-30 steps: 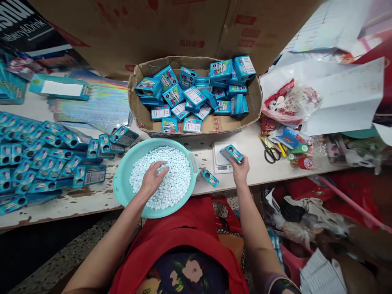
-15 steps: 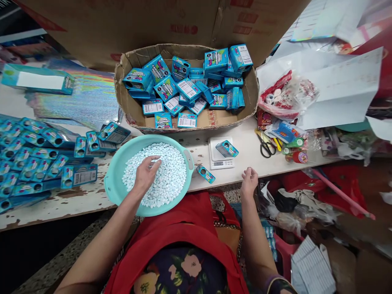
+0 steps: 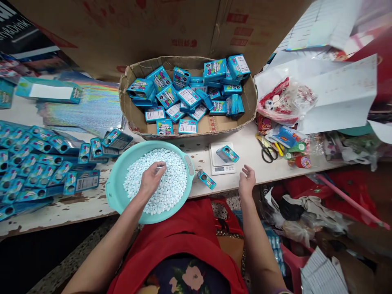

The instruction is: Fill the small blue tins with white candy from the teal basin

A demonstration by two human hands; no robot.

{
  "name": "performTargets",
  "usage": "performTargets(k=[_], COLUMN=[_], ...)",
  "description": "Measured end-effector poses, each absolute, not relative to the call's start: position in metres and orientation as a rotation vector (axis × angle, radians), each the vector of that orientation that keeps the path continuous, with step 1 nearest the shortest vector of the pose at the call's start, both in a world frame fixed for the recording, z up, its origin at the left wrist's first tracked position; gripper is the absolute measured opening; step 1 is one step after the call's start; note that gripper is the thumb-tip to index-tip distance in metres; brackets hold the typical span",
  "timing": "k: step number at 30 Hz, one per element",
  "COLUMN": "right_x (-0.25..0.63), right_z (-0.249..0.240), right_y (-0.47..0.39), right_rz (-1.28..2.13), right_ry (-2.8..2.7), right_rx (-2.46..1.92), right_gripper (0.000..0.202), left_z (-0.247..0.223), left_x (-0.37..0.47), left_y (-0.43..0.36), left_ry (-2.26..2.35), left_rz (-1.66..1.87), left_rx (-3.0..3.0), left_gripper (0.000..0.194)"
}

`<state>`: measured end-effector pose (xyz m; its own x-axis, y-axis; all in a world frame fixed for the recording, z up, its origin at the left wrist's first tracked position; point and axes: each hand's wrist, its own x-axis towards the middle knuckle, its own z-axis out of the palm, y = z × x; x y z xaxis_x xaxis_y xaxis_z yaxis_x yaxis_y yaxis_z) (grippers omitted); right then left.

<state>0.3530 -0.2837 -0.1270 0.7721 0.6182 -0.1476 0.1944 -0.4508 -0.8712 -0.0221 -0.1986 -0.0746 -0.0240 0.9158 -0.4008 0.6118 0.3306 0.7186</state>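
Observation:
My left hand (image 3: 152, 178) is over the white candy pieces (image 3: 171, 183) in a turquoise basin (image 3: 115, 179). Its fingers are curled in with the thumb close to the index finger; whatever lies inside them is hidden. Off the table's front edge, my right hand (image 3: 246, 180) hovers with loosely bent fingers apart and nothing in them. Nearest to it is a small white digital scale (image 3: 225, 168), with a blue candy box (image 3: 227, 154) lying on its plate. Another small blue piece of packaging (image 3: 206, 179) with a round hole rests between basin and scale.
Behind the basin, a cut-down cardboard carton (image 3: 186, 131) holds many blue candy boxes. Rows of blue boxes with round holes (image 3: 43, 171) cover the left side. Black-handled scissors (image 3: 267, 152), a plastic bag (image 3: 288, 102) and wrappers lie at right.
The view has shifted slightly, so the table sits lower in the picture. My left thumb and index finger have drawn closer together over the candy. The right hand is still held by the scale.

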Motion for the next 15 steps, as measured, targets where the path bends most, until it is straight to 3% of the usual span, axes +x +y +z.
performTargets(k=[5, 8, 12, 15], right_x=[0.339, 0.334, 0.329, 0.310], right_z=[-0.116, -0.120, -0.112, -0.079], right_y=[-0.252, -0.232, -0.223, -0.232], right_rz=[0.676, 0.691, 0.642, 0.539], right_ry=[-0.874, -0.935, -0.889, -0.954], right_rx=[-1.860, -1.844, -1.864, -1.831], right_gripper=[0.064, 0.059, 0.051, 0.047], left_z=[-0.073, -0.075, -0.077, -0.062], left_x=[-0.013, -0.013, -0.026, -0.031], left_y=[-0.199, -0.199, -0.204, -0.209], left_ry=[1.706, 1.610, 1.660, 1.728], left_rz=[-0.189, -0.379, -0.203, 0.251], left_rx=[1.929, 1.978, 1.936, 1.814], left_gripper=[0.030, 0.024, 0.023, 0.019])
